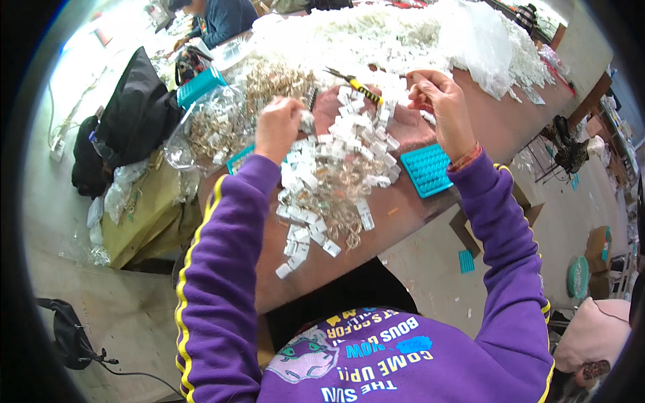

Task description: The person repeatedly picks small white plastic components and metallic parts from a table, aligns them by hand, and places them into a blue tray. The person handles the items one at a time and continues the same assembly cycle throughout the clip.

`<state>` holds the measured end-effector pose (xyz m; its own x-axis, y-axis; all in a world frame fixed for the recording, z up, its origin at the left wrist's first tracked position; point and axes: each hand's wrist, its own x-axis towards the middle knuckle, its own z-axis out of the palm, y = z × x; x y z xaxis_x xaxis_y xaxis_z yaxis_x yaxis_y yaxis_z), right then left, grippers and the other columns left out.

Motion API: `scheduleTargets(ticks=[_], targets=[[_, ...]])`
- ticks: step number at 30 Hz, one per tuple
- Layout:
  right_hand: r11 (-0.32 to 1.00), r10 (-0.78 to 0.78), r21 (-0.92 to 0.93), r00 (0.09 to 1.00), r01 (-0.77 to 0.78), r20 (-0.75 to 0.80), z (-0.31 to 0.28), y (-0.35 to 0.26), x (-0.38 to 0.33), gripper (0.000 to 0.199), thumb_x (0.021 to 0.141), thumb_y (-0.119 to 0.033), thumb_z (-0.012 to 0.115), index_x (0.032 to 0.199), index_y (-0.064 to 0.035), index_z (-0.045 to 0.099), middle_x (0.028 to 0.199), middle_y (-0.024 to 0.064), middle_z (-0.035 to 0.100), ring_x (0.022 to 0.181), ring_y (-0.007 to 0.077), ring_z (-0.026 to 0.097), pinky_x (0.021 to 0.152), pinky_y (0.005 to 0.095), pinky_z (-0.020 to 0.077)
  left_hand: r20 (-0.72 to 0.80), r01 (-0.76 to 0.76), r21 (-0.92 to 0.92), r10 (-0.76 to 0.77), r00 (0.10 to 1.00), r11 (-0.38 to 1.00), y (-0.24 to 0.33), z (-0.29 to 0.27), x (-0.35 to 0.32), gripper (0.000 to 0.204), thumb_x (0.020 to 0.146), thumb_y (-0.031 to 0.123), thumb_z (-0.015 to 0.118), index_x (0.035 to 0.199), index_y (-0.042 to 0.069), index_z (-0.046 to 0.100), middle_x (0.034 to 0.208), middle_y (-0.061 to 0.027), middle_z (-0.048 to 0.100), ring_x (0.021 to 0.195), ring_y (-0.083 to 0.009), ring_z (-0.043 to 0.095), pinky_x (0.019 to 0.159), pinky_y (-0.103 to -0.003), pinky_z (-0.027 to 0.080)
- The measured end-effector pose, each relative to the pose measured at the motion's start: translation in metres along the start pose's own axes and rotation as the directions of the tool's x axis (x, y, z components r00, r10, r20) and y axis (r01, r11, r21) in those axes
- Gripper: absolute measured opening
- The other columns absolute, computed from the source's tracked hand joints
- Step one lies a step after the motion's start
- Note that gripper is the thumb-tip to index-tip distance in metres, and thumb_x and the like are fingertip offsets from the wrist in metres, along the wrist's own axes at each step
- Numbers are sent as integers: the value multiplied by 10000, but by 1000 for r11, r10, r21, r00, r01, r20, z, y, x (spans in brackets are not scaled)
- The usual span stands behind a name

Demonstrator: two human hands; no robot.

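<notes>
My left hand (pixel 277 127) is closed, its fingers bent over the far left side of a heap of small white plastic pieces (pixel 312 176); a pale bit shows by its fingertips, too blurred to name. My right hand (pixel 443 111) is raised at the far right of the heap, thumb and fingertips pinched together; what lies in the pinch is too small to make out. Between the hands lie cutting pliers (pixel 356 86) with yellow and black handles. Coiled, thin clear rings (pixel 339 185) are mixed into the heap. A turquoise ridged tray (pixel 428 170) sits below my right wrist.
A large white pile (pixel 403 33) with a plastic sheet (pixel 474 47) covers the table's far end. At left are a clear bag of tan parts (pixel 215 127), a turquoise crate (pixel 200 87) and a black cloth (pixel 138 111). Another person (pixel 225 20) sits at far left.
</notes>
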<state>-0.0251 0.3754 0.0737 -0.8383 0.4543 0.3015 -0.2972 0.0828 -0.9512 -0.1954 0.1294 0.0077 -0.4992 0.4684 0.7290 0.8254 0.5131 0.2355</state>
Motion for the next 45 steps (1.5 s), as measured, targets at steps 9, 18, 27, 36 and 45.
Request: scheduleTargets(ticks=[9, 18, 27, 36, 45], targets=[[426, -144, -675, 781, 603, 608, 21, 80, -6, 151, 820, -154, 636, 948, -99, 694, 798, 115, 657, 751, 287, 651, 679, 386, 513, 351, 496, -848, -501, 791, 188, 39, -118, -76, 79, 898, 76, 562, 941, 17, 532, 1217, -194, 581, 1100, -235, 597, 979, -357, 474], [562, -113, -708, 888, 428, 447, 41, 66, 7, 154, 789, -243, 694, 833, -99, 729, 789, 129, 684, 733, 297, 663, 695, 402, 517, 594, 168, -789, -663, 455, -591, 84, -138, -150, 58, 886, 20, 544, 935, 46, 563, 942, -86, 624, 1012, -264, 611, 962, -449, 501], [983, 179, -77, 764, -167, 620, 109, 11, -28, 211, 880, -177, 693, 977, 8, 665, 910, 55, 692, 842, 102, 660, 740, 235, 510, 381, 330, -919, -698, 606, -215, 106, -123, -139, 334, 936, 69, 575, 1248, -17, 494, 912, 0, 546, 762, -63, 505, 680, -214, 450], [822, 310, 40, 505, -568, 805, 173, -11, -108, 251, 925, -167, 650, 1115, -15, 592, 970, 30, 645, 866, 106, 636, 741, 220, 514, 37, 250, -958, -799, 600, 143, 110, -137, -153, 184, 910, 102, 659, 1057, -5, 628, 966, -23, 648, 741, -35, 507, 673, -180, 426], [855, 376, -100, 476, -508, 795, 169, -8, -115, 139, 912, -146, 662, 969, -28, 615, 868, -20, 613, 793, 28, 587, 666, 183, 471, 95, 310, -941, -777, 622, 133, 100, -157, -167, 151, 890, 67, 659, 1028, 7, 657, 947, -30, 689, 764, -34, 546, 692, -178, 443]])
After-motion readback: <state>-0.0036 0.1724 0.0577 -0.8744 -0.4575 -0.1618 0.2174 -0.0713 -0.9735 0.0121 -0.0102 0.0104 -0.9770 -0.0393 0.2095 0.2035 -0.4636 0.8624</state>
